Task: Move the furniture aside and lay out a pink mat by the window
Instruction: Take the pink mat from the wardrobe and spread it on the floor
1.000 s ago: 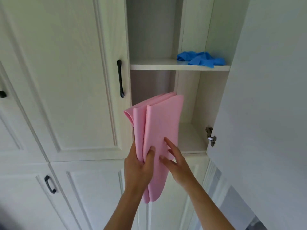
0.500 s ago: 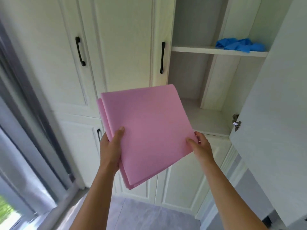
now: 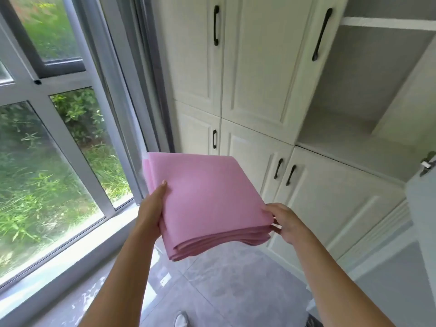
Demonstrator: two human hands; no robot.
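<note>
1. Two hands carry one folded pink mat (image 3: 207, 199), and from my remote seat I work across the scene starting at the window (image 3: 47, 142), which fills the left of the view with greenery behind the glass and its low sill meeting the grey floor (image 3: 212, 291).

2. Next comes the left hand (image 3: 151, 213), thumb laid on top of the mat's left edge; its fingers are out of sight beneath, so I judge a pinch grip but cannot see the underside.

3. At centre, the mat is held in the air, flat and slightly tilted, folded into several layers whose stacked edges face me. It hangs above the floor, near the window but not yet down.

4. The right hand (image 3: 285, 223) grips the mat's near right corner, fingertips closed on the stacked layers.

5. Furthest right, the white cabinet (image 3: 259, 79) stands with one door open (image 3: 422, 208) on a bare shelf.

6. My advice for the step in hand: keep both grips firm on all layers so none slides loose, lower the bundle to the floor beside the sill, then unfold parallel to the glass, smoothing each panel outward. The open door sits close; I would mind it while spreading.
</note>
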